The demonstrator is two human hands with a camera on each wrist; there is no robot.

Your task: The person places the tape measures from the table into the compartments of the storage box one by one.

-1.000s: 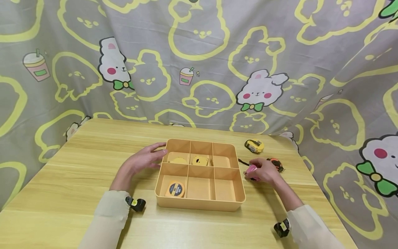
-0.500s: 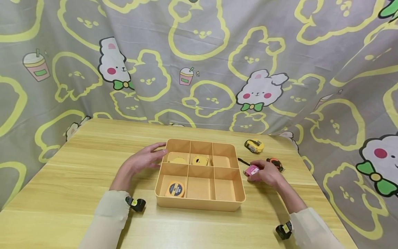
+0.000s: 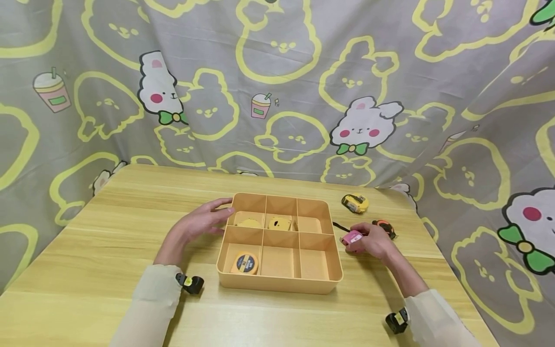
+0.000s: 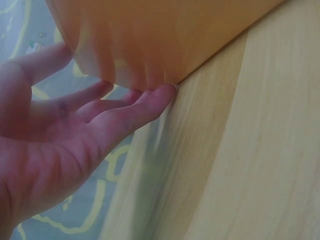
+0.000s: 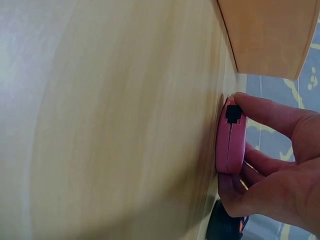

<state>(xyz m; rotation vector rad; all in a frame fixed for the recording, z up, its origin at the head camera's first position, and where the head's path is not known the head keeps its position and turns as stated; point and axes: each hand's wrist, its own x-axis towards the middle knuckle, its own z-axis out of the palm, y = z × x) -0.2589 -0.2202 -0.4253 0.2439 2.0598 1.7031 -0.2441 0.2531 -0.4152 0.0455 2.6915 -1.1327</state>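
Note:
My right hand [image 3: 374, 240] grips a pink tape measure [image 5: 231, 140] between thumb and fingers, on the table just right of the sectioned box [image 3: 277, 284]. A pale label shows on its upper face, and a dark wrist strap trails behind it. Against the box's left wall rest the fingertips of my left hand [image 4: 75, 125], its fingers nearly straight. In the box's front left compartment lies an orange tape measure [image 3: 245, 264]. Two yellow items, a plain rounded one [image 3: 248, 223] and one with a dark spot [image 3: 279, 223], sit in the back left and back middle compartments, partly hidden by the divider.
Behind my right hand lies a black and orange tape measure [image 3: 385, 229], partly covered by the hand. A yellow tape measure [image 3: 354, 203] sits farther back on the wooden table [image 3: 108, 241]. A patterned curtain [image 3: 286, 96] hangs around the table's back and sides.
The pink tape measure has been tipped over so its labelled face shows. My right hand has shifted slightly right with it. The left hand and the box have stayed put.

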